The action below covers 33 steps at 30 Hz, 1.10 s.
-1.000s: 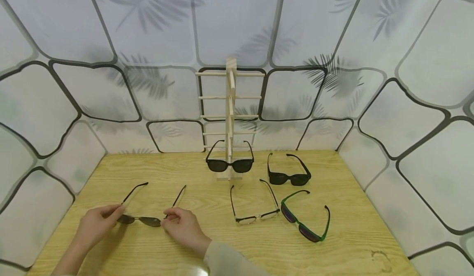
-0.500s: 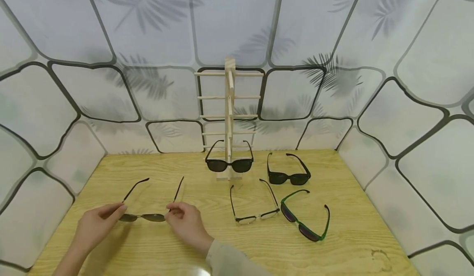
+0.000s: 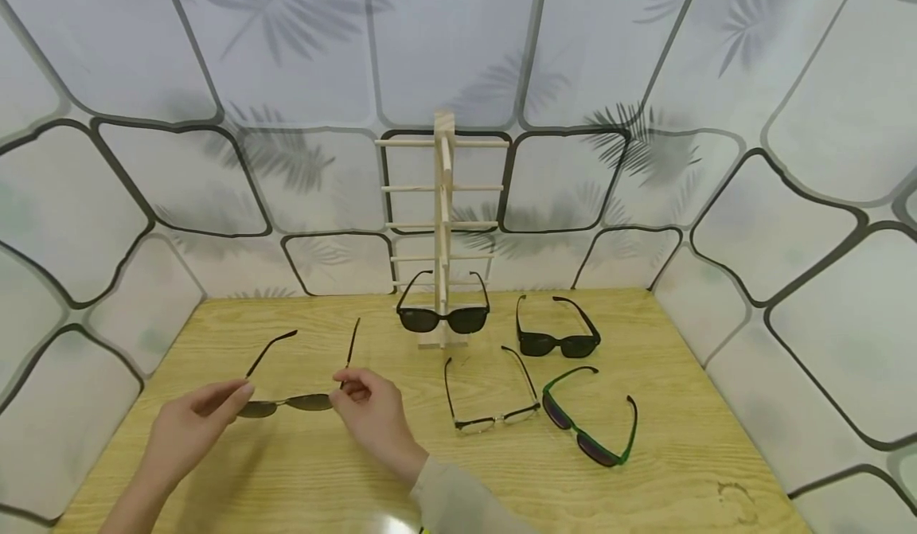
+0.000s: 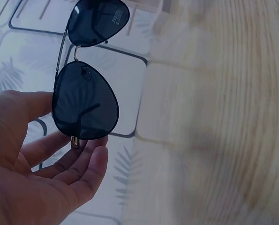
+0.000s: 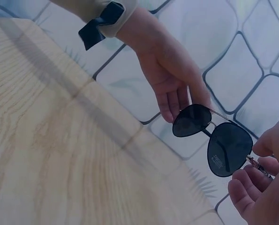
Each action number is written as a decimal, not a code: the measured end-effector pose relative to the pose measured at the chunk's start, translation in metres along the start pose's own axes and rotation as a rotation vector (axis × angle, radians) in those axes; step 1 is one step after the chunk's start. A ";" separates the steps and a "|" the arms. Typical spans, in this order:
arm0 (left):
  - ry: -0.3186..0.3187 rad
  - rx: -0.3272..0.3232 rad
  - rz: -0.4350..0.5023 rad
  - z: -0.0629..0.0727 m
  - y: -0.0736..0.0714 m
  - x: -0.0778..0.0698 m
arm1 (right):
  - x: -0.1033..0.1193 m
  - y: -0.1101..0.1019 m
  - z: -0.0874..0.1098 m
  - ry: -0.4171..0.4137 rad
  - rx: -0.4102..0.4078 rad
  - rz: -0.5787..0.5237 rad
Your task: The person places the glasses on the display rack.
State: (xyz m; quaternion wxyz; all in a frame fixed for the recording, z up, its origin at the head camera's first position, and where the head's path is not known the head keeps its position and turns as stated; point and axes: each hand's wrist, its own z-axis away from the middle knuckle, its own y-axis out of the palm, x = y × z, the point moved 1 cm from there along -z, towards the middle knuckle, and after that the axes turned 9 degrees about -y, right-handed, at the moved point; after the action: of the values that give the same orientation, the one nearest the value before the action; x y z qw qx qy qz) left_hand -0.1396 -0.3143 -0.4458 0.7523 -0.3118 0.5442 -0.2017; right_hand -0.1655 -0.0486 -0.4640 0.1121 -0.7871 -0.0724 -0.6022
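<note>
A pair of aviator sunglasses [image 3: 310, 402] with dark lenses and a thin gold bridge is held by both hands above the table's left half. At its left hinge my left hand [image 3: 189, 429] grips the frame between thumb and fingers. My right hand [image 3: 377, 416] pinches the opposite hinge. Both temples are unfolded and point away toward the back. In the left wrist view, the lens [image 4: 85, 101] has the left thumb at its edge and fingers below the hinge. Small pale print shows on the other lens [image 5: 219, 159] in the right wrist view.
A wooden rack [image 3: 444, 200] with several rungs stands at the back; black sunglasses [image 3: 467, 320] sit low on it. To the right on the table [image 3: 688, 438] lie black sunglasses [image 3: 539, 345], clear-lensed glasses [image 3: 521, 413] and green-framed sunglasses [image 3: 596, 448]. Patterned walls [image 3: 322, 176] enclose the table.
Both hands have raised the aviator sunglasses and moved them slightly to the right and toward the back. The rack and the other glasses have stayed put.
</note>
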 end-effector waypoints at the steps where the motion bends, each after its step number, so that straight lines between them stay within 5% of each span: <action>1: -0.001 0.005 0.010 0.001 0.000 -0.002 | 0.002 -0.002 -0.001 -0.008 0.000 -0.001; 19: 0.018 -0.013 0.081 0.019 0.001 -0.041 | 0.036 -0.031 -0.002 -0.131 -0.068 0.022; 27: 0.194 -0.126 0.143 0.026 0.008 -0.056 | 0.047 -0.051 -0.004 -0.125 -0.108 0.027; 33: 0.248 -0.140 0.179 0.027 0.010 -0.069 | 0.054 -0.064 -0.004 -0.122 -0.120 0.028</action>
State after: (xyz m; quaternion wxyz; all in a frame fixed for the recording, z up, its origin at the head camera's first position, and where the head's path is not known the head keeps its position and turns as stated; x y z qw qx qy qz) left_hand -0.1370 -0.2557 -0.3990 0.6707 -0.2863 0.6713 -0.1324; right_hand -0.1708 0.0114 -0.4054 0.0687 -0.8285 -0.0319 -0.5548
